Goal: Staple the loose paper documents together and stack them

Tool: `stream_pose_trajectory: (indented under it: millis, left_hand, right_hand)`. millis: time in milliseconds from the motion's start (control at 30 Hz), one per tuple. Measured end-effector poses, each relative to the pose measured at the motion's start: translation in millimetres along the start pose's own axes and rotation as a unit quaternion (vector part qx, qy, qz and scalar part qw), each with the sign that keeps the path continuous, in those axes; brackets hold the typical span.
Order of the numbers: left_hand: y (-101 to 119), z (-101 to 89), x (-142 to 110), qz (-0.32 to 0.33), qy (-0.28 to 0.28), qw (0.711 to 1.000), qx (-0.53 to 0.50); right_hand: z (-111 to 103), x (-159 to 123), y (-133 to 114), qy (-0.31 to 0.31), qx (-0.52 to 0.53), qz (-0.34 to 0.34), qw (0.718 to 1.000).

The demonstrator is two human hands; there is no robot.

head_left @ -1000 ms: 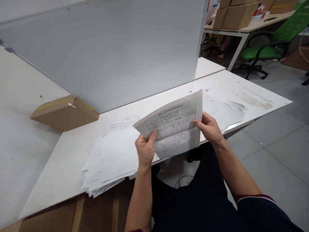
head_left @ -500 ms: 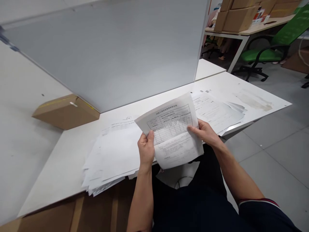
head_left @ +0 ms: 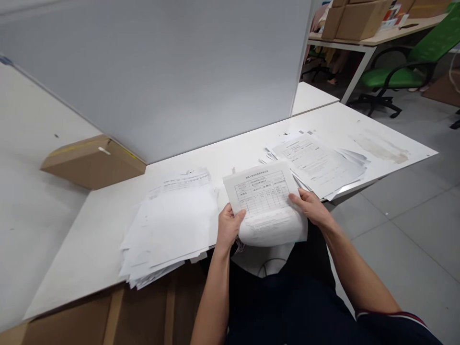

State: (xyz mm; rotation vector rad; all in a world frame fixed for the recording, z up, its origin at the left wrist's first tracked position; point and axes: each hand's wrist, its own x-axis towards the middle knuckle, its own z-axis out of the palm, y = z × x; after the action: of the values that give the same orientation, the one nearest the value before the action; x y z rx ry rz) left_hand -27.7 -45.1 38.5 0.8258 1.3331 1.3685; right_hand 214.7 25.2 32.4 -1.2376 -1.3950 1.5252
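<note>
A printed paper form (head_left: 266, 201) with a table on it is held between my two hands over the table's front edge, its lower part curving downward. My left hand (head_left: 230, 225) grips its left side with the thumb on top. On the right side, my right hand (head_left: 311, 206) pinches it the same way. To the left lies a thick, uneven stack of papers (head_left: 179, 220), its front corner sticking out past the edge. Right of the form, a second pile of printed sheets (head_left: 316, 160) lies fanned on the table.
The white table (head_left: 86, 244) meets a grey-white board (head_left: 187, 76) at the back. A cardboard box (head_left: 95, 163) stands by the left wall. Brown cardboard (head_left: 140, 316) is below the front edge. A green chair (head_left: 393, 79) and another desk with boxes (head_left: 355, 21) are at far right.
The form has moved down and to the right, and tilts flatter, its lower part now curved. Both hands moved with it, still holding its sides. More of the right pile shows.
</note>
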Motion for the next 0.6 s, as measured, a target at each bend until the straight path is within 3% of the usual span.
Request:
stream_pose_trajectory:
  millis: [100, 267, 600]
  left_hand:
    - [-10.8, -4.2, -1.4, -0.049, -0.008, 0.998, 0.042]
    - [-23.1, -13.6, 2.2, -0.067, 0.058, 0.980, 0.178]
    - [-25.2, -10.5, 16.8, -0.037, 0.058, 0.975, 0.212]
  right_hand:
    - [-4.1, -4.8, 15.8, 0.026, -0.047, 0.017, 0.998]
    - [-12.9, -18.7, 34.2, 0.002, -0.107, 0.065, 0.992]
    - [-6.9, -17.1, 24.0, 0.032, -0.093, 0.085, 0.991]
